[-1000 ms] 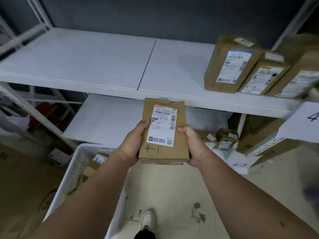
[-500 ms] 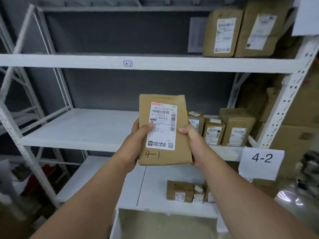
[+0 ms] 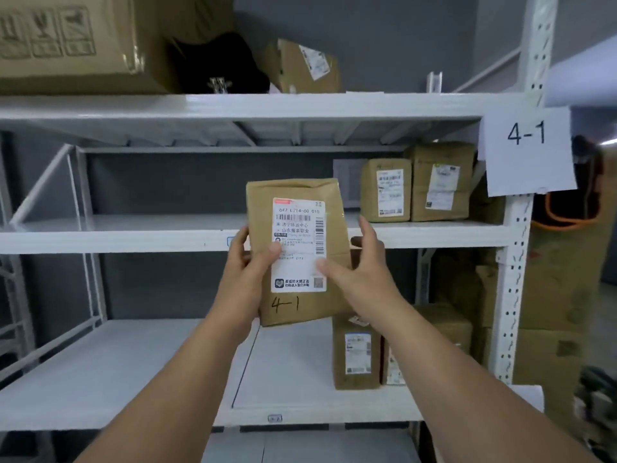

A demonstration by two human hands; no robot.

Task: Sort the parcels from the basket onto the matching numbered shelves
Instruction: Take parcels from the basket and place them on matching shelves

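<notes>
The left hand (image 3: 248, 272) gripped the brown parcel (image 3: 297, 252), thumb curled over its white label, holding it upright in front of the middle shelf (image 3: 117, 233). The right hand (image 3: 359, 265) had its fingers loosely spread at the parcel's right edge, its thumb on the label. "4-1" was handwritten on the parcel; a paper sign (image 3: 527, 150) on the upright read 4-1.

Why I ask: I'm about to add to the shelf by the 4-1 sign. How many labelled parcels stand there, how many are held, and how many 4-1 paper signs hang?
Shelf parcels: 2
Held parcel: 1
4-1 sign: 1
Total: 4
</notes>
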